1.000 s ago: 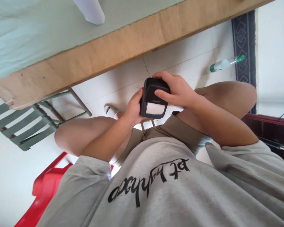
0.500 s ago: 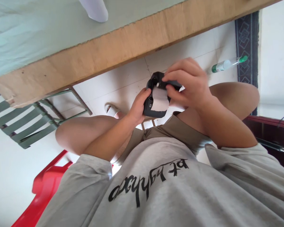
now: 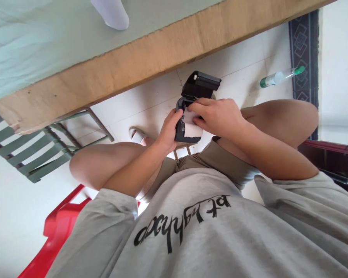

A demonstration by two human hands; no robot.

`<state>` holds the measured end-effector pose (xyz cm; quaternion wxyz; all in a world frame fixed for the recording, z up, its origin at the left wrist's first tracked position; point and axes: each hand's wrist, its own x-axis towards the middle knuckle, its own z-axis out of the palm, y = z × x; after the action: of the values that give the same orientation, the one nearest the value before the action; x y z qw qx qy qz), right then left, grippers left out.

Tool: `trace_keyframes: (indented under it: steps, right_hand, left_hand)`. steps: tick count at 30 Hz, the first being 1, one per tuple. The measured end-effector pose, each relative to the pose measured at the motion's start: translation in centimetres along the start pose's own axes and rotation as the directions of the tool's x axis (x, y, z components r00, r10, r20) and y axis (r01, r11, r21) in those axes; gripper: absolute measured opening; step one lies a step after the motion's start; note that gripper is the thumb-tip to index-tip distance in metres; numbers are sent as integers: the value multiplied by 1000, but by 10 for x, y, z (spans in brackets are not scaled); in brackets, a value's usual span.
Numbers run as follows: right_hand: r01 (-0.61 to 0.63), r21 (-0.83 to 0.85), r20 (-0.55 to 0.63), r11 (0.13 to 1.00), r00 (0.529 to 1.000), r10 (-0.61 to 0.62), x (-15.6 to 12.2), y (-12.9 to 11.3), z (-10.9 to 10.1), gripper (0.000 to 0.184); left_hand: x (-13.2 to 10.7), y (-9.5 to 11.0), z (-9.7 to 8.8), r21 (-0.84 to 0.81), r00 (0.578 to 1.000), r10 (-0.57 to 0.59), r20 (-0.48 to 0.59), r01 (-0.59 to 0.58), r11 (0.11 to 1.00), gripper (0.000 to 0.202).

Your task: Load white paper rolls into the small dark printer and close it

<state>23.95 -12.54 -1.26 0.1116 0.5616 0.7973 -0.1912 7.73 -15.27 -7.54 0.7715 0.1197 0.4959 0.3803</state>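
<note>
My left hand [image 3: 167,132] grips a small black portable receipt printer [image 3: 179,136] by its side, thumb along the near rim. Its black lid [image 3: 202,82] stands swung up at the far end. In the printer's bay sits a white paper roll [image 3: 191,130]. My right hand [image 3: 220,116] reaches over from the other side, its fingers and thumb bent onto the roll inside the bay. Those fingers cover part of the roll and the bay.
Above the printer runs the wooden edge of a table [image 3: 150,48] with a pale green cover, and a white object [image 3: 113,15] rests on it. A plastic bottle [image 3: 278,78] lies on the tiled floor. A green strapped chair [image 3: 31,150] and a red chair [image 3: 60,224] stand at left.
The printer's lid has swung up and away from the bay. My right hand has let go of the lid and moved down to the paper roll. My left hand keeps its grip.
</note>
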Motion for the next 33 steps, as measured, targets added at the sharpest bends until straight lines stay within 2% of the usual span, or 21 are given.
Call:
trace_keyframes:
  steps: [3,5,6,8,9,11,13,14,15,16,20,23,25,27,28,29,31,33]
  right_hand:
    - [-63,23,91,998,994,61,3,2,-2,37]
    - [-89,100,100,991,992,79,5,8,-4,39]
    - [-77,213,82,974,995,60,4,12,-5,38]
    - [2,505,19,863,1000,-14,0,22,-9,38]
    - [46,645,-10,763,999,-52,-3,26,-12,39]
    - [104,889,-88,446,994,-58,-8,32,-19,45]
    - [154,980,-161,124,986,47,-9,33,-26,54]
    - [186,983,-184,-8,976,114,-8,33,-29,59]
    - [209,974,-193,-85,966,173,-6,32,-30,64]
    - [218,971,-194,-95,957,214,-3,32,-31,67]
    - [196,980,-179,-28,938,298,10,28,-22,68]
    - [217,973,-229,72,936,269,15,25,-15,72]
    - [271,928,-331,258,915,231,18,24,-15,69]
    - [343,783,-485,518,859,165,20,25,-21,62]
    - [368,697,-547,615,828,124,22,26,-27,60]
    - [391,623,-591,677,803,80,25,28,-35,59]
    - [404,547,-625,734,780,37,33,30,-55,56]
    - [336,556,-621,760,776,111,48,30,-79,47]
  left_hand:
    - [0,-1,-2,15,1000,-11,14,10,1000,31]
    - [0,-2,-2,9,999,-33,15,33,999,35]
    - [0,-2,-1,-1,999,-51,11,51,999,38]
    - [-1,-2,0,-37,997,-75,-6,75,997,43]
    - [-1,-1,2,-60,997,-77,-19,76,995,44]
    - [-2,2,5,-98,996,-67,-57,61,993,39]
    - [-3,6,7,-120,994,-53,-100,41,992,30]
    - [-2,7,8,-127,992,-51,-116,36,991,26]
    - [-2,9,8,-132,991,-47,-129,30,991,24]
    - [-1,10,8,-136,990,-44,-137,25,990,24]
    - [-1,10,8,-119,994,-35,-104,22,993,30]
    - [-3,9,8,-101,998,-17,-65,11,995,33]
    - [-6,9,7,-117,999,6,-32,-10,993,31]
    - [-9,9,6,-141,999,15,35,-10,990,33]
    - [-10,9,5,-148,998,12,62,-2,989,34]
    - [-11,9,3,-148,998,3,69,7,989,35]
    - [-12,9,1,-137,999,-21,29,25,990,34]
    - [-14,9,-1,-126,999,-48,-18,46,991,35]
